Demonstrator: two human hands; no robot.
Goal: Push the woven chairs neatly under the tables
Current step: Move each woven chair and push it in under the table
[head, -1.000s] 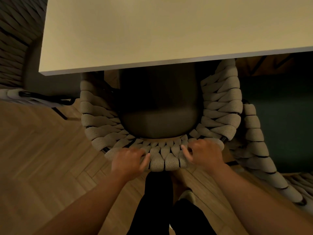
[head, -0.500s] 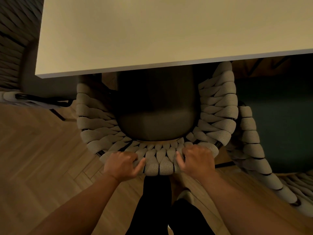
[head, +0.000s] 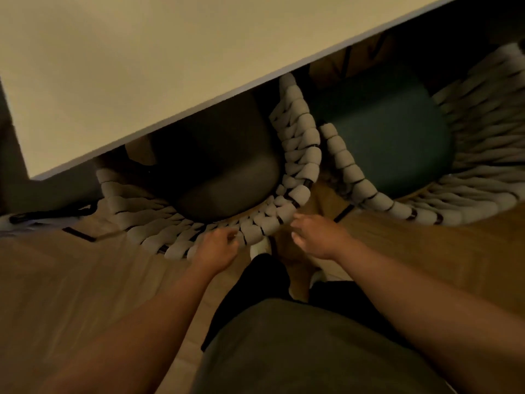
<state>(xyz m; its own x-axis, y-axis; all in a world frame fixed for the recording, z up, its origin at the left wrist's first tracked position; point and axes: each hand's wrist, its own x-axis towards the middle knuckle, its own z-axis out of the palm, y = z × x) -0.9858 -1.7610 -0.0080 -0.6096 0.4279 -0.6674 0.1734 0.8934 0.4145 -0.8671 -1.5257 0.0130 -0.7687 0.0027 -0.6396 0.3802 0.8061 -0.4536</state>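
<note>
A woven rope chair (head: 301, 155) with a grey cushion (head: 227, 180) stands with its seat under the pale table (head: 142, 66); only its curved back rim sticks out. My left hand (head: 217, 248) hovers at the rim's lower edge, fingers loosely curled and holding nothing. My right hand (head: 319, 237) is just off the rim to the right, fingers relaxed. Beside it on the right a second woven chair (head: 355, 172) with a green cushion (head: 397, 137) stands partly under the table edge, its armrest close against the first chair's.
A dark frame of another chair (head: 51, 214) lies at the far left by the table corner. Wooden herringbone floor (head: 71, 280) spreads around me. My white shoe (head: 261, 245) is right behind the first chair's back.
Both hands gripped the chair's back rim before; now they have come off it. My view has swung right and tilted, bringing the green-cushioned chair into view.
</note>
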